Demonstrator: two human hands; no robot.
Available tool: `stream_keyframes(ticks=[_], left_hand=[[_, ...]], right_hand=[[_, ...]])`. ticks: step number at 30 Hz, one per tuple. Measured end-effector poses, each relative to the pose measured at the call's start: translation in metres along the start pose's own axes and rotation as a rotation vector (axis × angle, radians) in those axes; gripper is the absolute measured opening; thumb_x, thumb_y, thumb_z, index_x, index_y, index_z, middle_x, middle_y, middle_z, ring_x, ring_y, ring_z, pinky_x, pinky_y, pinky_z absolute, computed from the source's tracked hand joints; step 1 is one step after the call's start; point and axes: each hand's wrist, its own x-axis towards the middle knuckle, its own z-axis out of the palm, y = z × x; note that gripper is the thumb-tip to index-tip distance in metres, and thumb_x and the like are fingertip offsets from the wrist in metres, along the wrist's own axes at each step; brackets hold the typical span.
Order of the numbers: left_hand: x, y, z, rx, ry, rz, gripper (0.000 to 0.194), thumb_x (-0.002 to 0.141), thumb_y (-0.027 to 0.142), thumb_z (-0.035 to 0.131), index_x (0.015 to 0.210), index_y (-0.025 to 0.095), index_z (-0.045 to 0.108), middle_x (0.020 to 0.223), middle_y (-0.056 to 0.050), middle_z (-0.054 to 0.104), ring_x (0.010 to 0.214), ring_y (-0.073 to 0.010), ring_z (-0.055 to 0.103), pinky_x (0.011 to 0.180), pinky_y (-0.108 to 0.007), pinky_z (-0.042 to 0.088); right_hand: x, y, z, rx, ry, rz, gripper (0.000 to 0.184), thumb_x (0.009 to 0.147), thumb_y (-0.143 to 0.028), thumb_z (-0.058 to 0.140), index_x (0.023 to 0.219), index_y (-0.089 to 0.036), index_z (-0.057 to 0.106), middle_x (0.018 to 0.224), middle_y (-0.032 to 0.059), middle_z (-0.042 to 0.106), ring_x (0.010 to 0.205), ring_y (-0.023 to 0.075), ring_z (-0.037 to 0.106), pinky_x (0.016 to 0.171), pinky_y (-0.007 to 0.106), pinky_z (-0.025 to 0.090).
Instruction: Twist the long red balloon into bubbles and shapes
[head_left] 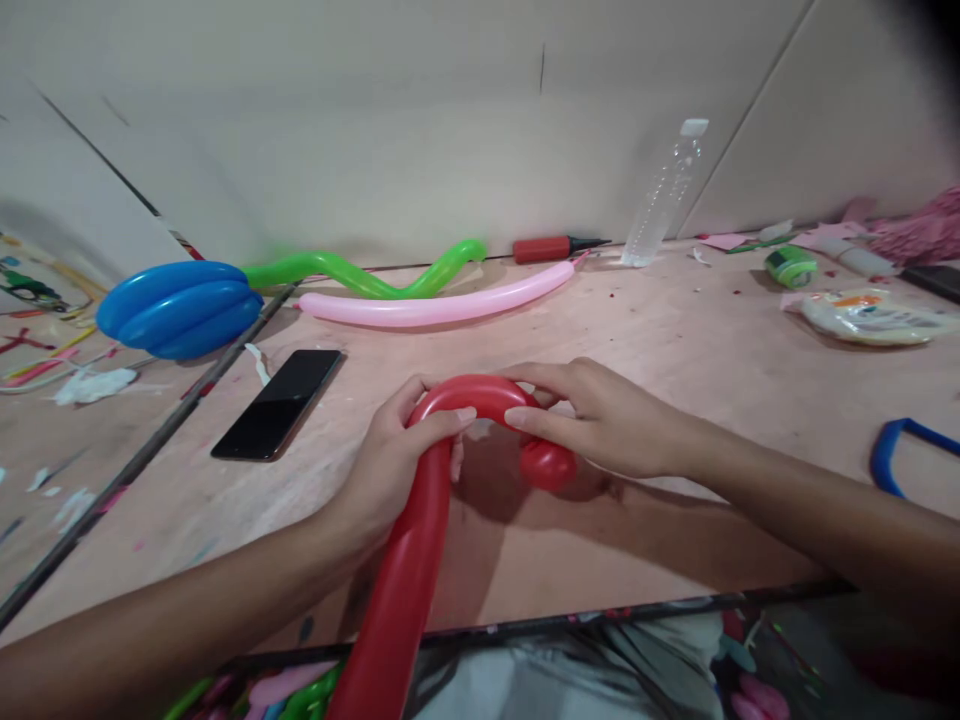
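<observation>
A long red balloon bends into an arch above the table, its long part running down past the front edge. My left hand is wrapped round the left side of the bend, thumb lying along its inside. On the right side, my right hand grips the same balloon with thumb and fingers. A small round red bubble hangs below my right hand. Some fingers of both hands are hidden behind the balloon.
A black phone lies left of my hands. Behind are a blue balloon bundle with a green balloon, a pink balloon, a red hand pump and a clear bottle. A plastic packet lies right.
</observation>
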Motion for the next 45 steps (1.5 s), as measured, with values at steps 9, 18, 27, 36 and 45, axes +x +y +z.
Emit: stream_keyframes(ticks=[9,18,27,36,45], left_hand=[[0.0,-0.007,0.006,-0.164,-0.025,0.029,0.031,0.088,0.046,0.074,0.106,0.02,0.073,0.096,-0.002,0.077,0.086,-0.0179,0.072,0.082,-0.026,0.055],[-0.005,-0.013,0.001,-0.218,-0.203,-0.114,0.038,0.088,0.047,0.076,0.115,0.02,0.075,0.105,-0.004,0.08,0.089,-0.0182,0.073,0.087,-0.026,0.054],[-0.004,-0.014,-0.001,-0.236,-0.257,-0.115,0.044,0.082,0.042,0.083,0.118,0.019,0.072,0.105,-0.006,0.079,0.087,-0.0195,0.073,0.082,-0.028,0.055],[-0.005,-0.008,-0.002,-0.015,-0.44,-0.032,0.038,0.076,0.029,0.088,0.111,0.02,0.077,0.105,-0.005,0.079,0.102,-0.0233,0.073,0.094,-0.033,0.055],[-0.005,-0.013,-0.003,-0.054,-0.414,-0.095,0.035,0.076,0.03,0.089,0.107,0.018,0.076,0.1,-0.006,0.079,0.088,-0.0216,0.074,0.082,-0.032,0.058]], right_hand=[[-0.009,0.005,0.019,0.092,-0.174,-0.081,0.087,0.102,-0.029,0.057,0.17,-0.027,0.002,0.118,0.007,0.076,0.1,0.0222,0.072,0.09,0.038,0.055],[-0.002,0.011,0.007,-0.107,0.045,-0.213,0.057,0.105,-0.032,0.055,0.16,-0.037,0.042,0.135,0.002,0.072,0.11,0.0208,0.071,0.095,0.032,0.052],[-0.004,0.012,0.019,-0.126,-0.125,-0.245,0.066,0.105,-0.033,0.057,0.165,-0.028,0.031,0.123,0.007,0.074,0.102,0.0197,0.069,0.09,0.031,0.051],[-0.008,0.017,0.031,-0.676,0.285,-0.386,0.064,0.1,-0.054,0.057,0.154,-0.019,0.052,0.068,0.0039,0.069,0.061,0.0225,0.058,0.066,0.034,0.041],[-0.009,0.004,0.026,-0.692,0.172,-0.441,0.069,0.1,-0.055,0.057,0.155,-0.014,0.047,0.075,0.0061,0.073,0.064,0.0222,0.06,0.068,0.035,0.038]])
